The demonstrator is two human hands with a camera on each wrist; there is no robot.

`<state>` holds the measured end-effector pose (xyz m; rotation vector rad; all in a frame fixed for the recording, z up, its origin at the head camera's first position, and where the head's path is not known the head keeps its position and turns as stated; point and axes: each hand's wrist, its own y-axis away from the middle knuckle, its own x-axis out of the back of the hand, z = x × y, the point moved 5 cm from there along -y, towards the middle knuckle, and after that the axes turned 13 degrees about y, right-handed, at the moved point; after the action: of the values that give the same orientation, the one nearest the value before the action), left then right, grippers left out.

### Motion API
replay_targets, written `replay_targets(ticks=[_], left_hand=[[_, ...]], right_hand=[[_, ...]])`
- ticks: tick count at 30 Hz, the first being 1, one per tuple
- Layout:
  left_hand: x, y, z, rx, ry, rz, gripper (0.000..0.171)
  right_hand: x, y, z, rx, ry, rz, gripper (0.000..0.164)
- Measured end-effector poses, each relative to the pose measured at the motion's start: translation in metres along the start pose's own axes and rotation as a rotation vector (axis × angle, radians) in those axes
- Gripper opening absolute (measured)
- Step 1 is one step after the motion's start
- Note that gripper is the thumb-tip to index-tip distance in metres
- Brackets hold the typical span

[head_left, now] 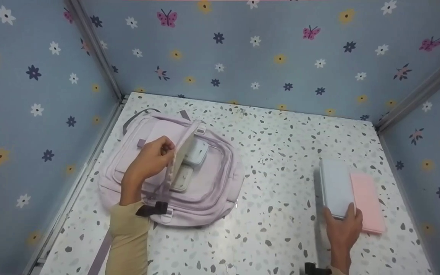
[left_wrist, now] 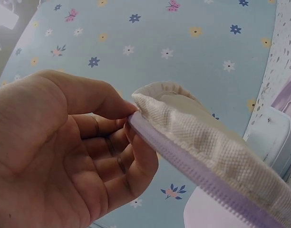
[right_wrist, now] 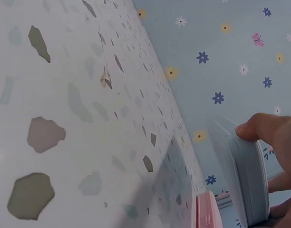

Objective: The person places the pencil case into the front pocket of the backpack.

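A lilac backpack point(head_left: 212, 179) lies on the left of the table. My left hand point(head_left: 151, 158) pinches the zippered edge of its front flap point(left_wrist: 207, 152) between thumb and fingers and holds it raised. Inside the opened compartment sit a pale blue case point(head_left: 199, 152) and a cream case point(head_left: 181, 178), both partly covered by the flap. Over at the right, my right hand point(head_left: 344, 227) grips the near end of a long pale blue-grey case point(head_left: 336, 185). This case is tilted above the tabletop in the right wrist view. A flat pink case point(head_left: 371, 206) lies beside it.
The speckled white table point(head_left: 277, 164) stands between patterned blue panels point(head_left: 239, 49) at the back and both sides. A metal post point(head_left: 101, 53) rises at the left corner. One backpack strap point(head_left: 99, 254) trails toward the table's near edge.
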<state>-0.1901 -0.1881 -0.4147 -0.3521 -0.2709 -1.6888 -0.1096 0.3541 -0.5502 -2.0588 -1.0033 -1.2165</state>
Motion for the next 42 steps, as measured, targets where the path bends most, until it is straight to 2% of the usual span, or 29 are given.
replay_targets(ticks=[15, 22, 37, 42], left_hand=[[0.0, 0.0, 0.0, 0.023, 0.011, -0.012, 0.012], [0.0, 0.001, 0.0, 0.008, 0.002, -0.001, 0.011], [0.001, 0.001, 0.001, 0.003, 0.004, -0.003, 0.01], [0.0, 0.001, 0.001, 0.008, 0.005, -0.003, 0.011]], right_hand=[[0.02, 0.001, -0.013, 0.06, -0.063, 0.117, 0.081], [0.024, 0.001, -0.018, 0.057, -0.08, 0.065, 0.083], [0.033, 0.006, -0.038, 0.153, -0.126, 0.031, 0.082], [0.035, 0.007, -0.043, 0.193, -0.173, 0.013, 0.08]])
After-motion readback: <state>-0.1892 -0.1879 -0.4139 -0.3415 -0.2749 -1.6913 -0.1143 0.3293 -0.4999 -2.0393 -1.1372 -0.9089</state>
